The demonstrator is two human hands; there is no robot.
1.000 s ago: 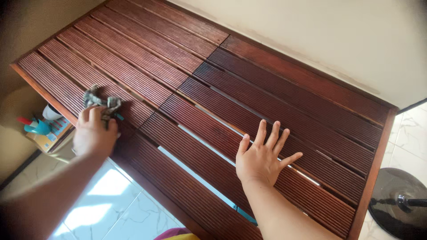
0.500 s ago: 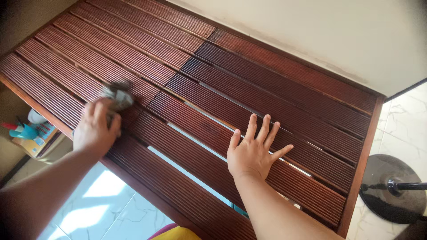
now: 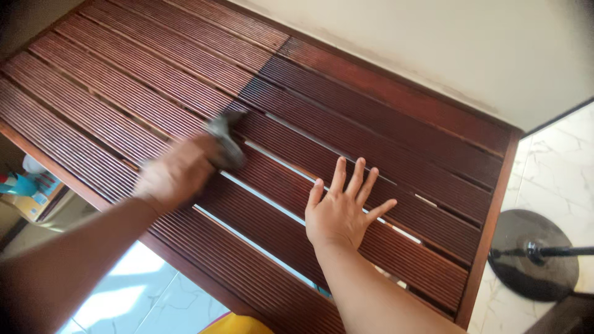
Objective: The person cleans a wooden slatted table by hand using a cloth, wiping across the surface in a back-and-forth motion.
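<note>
Dark ribbed wooden slats (image 3: 383,124) carry a crumpled grey cloth (image 3: 224,143), clenched in the blurred left hand (image 3: 176,173); right hand (image 3: 339,210) lies flat, fingers spread.

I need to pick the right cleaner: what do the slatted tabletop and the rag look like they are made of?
The slatted tabletop looks like wood, stained dark reddish brown with a low sheen: fine grooves run along each plank, and gaps show between planks. The rag under the left hand looks like soft grey cloth, crumpled; it is blurred, so the weave cannot be told. The right hand lies flat on the planks.
</note>
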